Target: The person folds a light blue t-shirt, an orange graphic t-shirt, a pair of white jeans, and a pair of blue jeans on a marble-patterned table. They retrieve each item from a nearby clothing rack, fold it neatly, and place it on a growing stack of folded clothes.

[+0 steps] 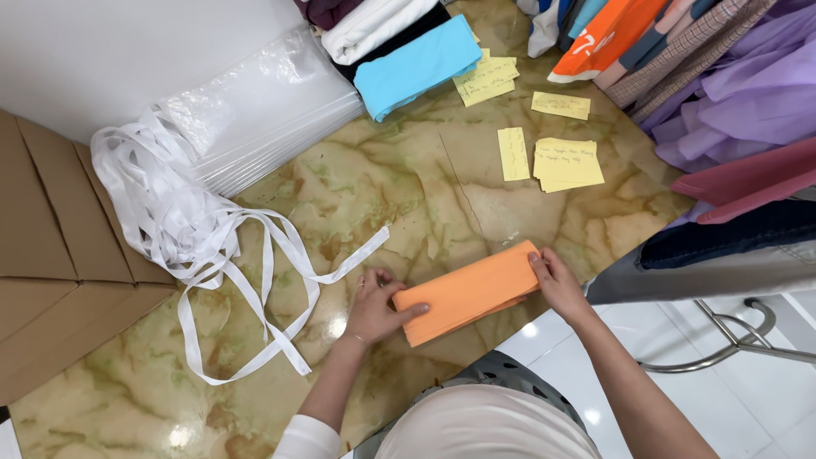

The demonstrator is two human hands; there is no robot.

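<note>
A folded orange cloth (469, 291) lies near the front edge of a marbled green-brown table (399, 187). My left hand (376, 306) grips its left end, thumb on top. My right hand (557, 283) holds its right end, fingers curled over the edge. The cloth is a flat, narrow rectangle set at a slight slant, resting on the table between both hands.
A tangle of white ribbon (183, 225) lies left, beside a stack of clear plastic bags (272, 110) and brown cardboard (59, 255). Yellow paper notes (565, 161) sit to the right. Folded blue cloth (416, 64) and other fabrics (714, 68) line the back.
</note>
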